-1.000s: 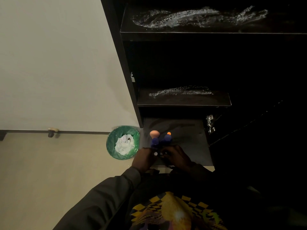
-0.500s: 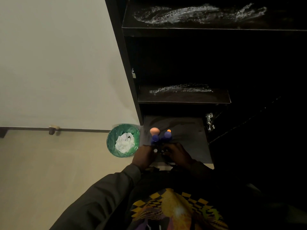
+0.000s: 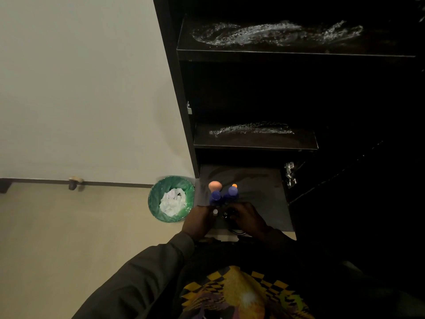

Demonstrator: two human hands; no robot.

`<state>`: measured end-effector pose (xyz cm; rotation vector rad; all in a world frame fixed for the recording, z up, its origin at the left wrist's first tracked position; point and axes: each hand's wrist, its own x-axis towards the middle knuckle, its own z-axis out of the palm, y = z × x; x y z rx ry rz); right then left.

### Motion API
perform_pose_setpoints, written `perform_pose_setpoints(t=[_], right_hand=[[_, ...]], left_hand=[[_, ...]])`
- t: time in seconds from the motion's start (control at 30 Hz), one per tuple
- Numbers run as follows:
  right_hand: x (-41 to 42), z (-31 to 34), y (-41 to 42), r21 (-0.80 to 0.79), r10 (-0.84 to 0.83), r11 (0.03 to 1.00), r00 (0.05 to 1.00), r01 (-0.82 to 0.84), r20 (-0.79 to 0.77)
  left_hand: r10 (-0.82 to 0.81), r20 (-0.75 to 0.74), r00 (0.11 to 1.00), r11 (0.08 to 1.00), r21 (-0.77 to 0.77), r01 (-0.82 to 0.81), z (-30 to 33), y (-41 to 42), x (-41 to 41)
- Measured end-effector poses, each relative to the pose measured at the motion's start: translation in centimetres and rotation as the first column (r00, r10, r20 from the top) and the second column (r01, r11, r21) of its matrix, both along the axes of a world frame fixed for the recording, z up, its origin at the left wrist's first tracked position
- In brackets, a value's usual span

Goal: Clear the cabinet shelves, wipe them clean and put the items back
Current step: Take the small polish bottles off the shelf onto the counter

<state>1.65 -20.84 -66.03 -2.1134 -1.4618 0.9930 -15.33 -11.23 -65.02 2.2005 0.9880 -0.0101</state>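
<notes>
Both hands close together over the near edge of the bottom shelf (image 3: 259,192), fingers curled around a cluster of small items. Left hand (image 3: 197,218) wraps the left side of the cluster; right hand (image 3: 247,216) wraps the right side. Too dark to tell what the dark things under the fingers are.

Sticking up from the grip: two blue-bodied bottles (image 3: 224,195), side by side and touching. Left one carries a rounded peach top (image 3: 215,185); right one a small orange tip (image 3: 234,185). Both roughly upright, over the front half of the shelf.

Cabinet is black, open. Middle shelf (image 3: 255,140) and upper shelf (image 3: 296,46) each show a streaky pale smear across the surface.

Green bin (image 3: 171,199) on the floor just left of the cabinet, crumpled white paper (image 3: 173,201) inside. Pale wall (image 3: 87,88) to the left, doorstop (image 3: 74,181) at its base.
</notes>
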Motion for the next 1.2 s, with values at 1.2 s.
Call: perform_pose_setpoints(t=[1.2], right_hand=[[-1.6, 2.8, -4.4, 0.379, -0.349, 0.888, 0.919, 0.261, 0.184]], left_hand=[[0.109, -0.001, 0.994, 0.99, 0.091, -0.108, 3.2, 0.3, -3.2]])
